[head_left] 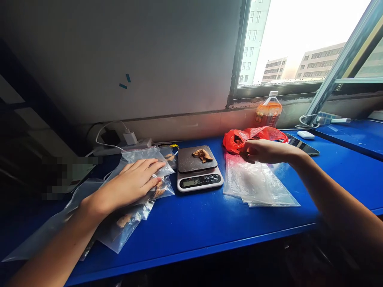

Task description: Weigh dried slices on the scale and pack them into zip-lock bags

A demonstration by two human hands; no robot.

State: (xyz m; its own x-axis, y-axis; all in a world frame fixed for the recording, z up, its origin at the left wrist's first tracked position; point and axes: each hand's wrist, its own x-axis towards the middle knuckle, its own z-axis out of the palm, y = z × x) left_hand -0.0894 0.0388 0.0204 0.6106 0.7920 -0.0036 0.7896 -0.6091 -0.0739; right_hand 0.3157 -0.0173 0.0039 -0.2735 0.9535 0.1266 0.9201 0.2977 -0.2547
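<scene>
My left hand [140, 175] lies flat, fingers stretched out, on a pile of clear plastic bags [137, 211]. Brown dried pieces [123, 220] show inside some of them. Right of it stands a kitchen scale [196, 163] with a lit display, bearing a few curled brown dried slices [203, 154]. My right hand [261, 151] is at the opening of a red plastic bag [231, 139], its fingers bent down and closed. Shadow hides what they hold, if anything. Beneath that hand lies a stack of flat clear bags [254, 183].
Behind the red bag stands a drink bottle [269, 109] near the window. A phone [302, 144] and a white earbud case [305, 135] lie at the right. A charger [129, 138] and cables sit by the wall on the blue table [191, 231].
</scene>
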